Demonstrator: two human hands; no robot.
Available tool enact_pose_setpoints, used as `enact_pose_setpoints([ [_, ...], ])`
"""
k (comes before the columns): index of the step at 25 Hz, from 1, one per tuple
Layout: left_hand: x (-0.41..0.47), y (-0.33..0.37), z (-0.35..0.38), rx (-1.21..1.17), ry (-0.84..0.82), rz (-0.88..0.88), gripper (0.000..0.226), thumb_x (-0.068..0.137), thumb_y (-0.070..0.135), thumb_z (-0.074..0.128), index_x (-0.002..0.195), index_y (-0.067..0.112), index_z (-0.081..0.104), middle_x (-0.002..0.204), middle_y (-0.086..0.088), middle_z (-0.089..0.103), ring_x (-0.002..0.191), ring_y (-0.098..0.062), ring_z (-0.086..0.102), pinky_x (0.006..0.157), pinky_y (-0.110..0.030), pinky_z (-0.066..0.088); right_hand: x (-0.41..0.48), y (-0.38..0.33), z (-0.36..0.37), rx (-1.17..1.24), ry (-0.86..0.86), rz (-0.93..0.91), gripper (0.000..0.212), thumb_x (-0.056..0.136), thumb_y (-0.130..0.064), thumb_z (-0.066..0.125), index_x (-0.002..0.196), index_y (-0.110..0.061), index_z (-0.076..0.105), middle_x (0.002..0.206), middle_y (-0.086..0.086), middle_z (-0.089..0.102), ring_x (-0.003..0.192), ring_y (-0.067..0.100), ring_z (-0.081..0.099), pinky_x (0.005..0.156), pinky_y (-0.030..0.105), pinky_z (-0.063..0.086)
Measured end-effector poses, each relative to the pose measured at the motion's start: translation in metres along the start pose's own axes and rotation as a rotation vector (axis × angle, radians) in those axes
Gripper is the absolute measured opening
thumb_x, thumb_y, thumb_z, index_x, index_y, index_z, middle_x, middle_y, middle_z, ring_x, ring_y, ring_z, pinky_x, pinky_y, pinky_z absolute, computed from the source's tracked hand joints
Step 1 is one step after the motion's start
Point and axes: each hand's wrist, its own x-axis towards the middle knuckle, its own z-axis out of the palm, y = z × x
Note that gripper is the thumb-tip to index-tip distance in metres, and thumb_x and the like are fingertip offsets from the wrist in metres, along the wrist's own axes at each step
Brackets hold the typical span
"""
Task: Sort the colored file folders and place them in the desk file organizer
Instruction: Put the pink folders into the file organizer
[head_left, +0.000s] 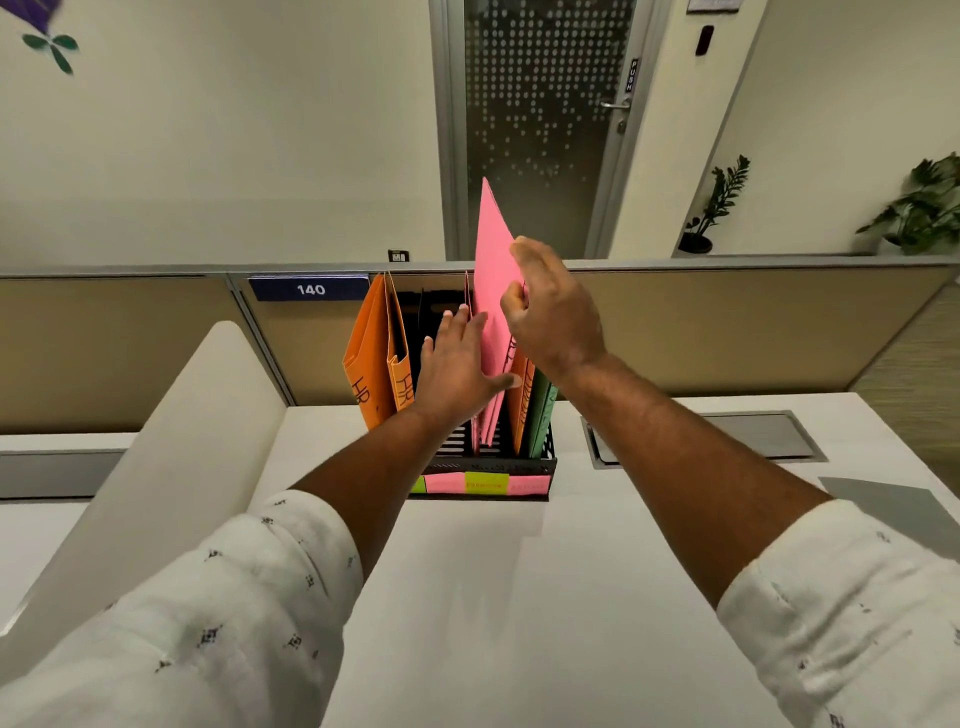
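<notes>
The organizer (540, 460) holds orange folders (371, 364) left, green folders (543, 410) right; the right hand (556, 317) pinches a pink folder (493, 260) entering its middle; the left hand (457, 364), flat, steadies it; likely nearly done.

My right hand (550, 317) covers most of the writing on the pink folder (491, 244); my left hand (457, 364) hides much of the organizer (543, 453). Its labels (485, 483) are perhaps lettered, but too blurred to read.

White shirt sleeves, pair: left sleeve (208, 623) and right sleeve (841, 613). Soft, creased fabric; small dark diamond-like motifs scattered throughout. Cuffs rolled back in thick folds partway up the forearm. Forearms bare to left grip (457, 364) and right grip (556, 317).
</notes>
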Motion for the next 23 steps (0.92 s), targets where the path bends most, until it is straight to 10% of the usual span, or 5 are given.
enact_pose_setpoints([
  [9, 0.006, -0.027, 0.015, 0.062, -0.019, -0.064, 0.094, 0.093, 0.039, 0.064, 0.162, 0.021, 0.001, 0.170, -0.007, 0.004, 0.157, -0.028, -0.002, 0.124, -0.058, 0.015, -0.057, 0.019, 0.043, -0.248, -0.659, -0.103, 0.059, 0.104, -0.049, 0.028, 0.147, -0.014, 0.047, 0.153, 0.005, 0.047, 0.148, 0.021, 0.032, 0.125, 0.045, 0.012],
  [23, -0.091, -0.036, 0.040, -0.001, -0.006, 0.025, 0.113, 0.079, 0.074, 0.062, 0.161, 0.024, 0.003, 0.170, -0.003, 0.006, 0.157, -0.022, 0.000, 0.124, -0.049, 0.008, -0.165, 0.022, 0.007, -0.138, -0.503, 0.129, 0.064, 0.103, -0.053, 0.029, 0.157, -0.018, 0.028, 0.165, 0.002, 0.023, 0.154, 0.016, 0.011, 0.125, 0.050, 0.005],
])
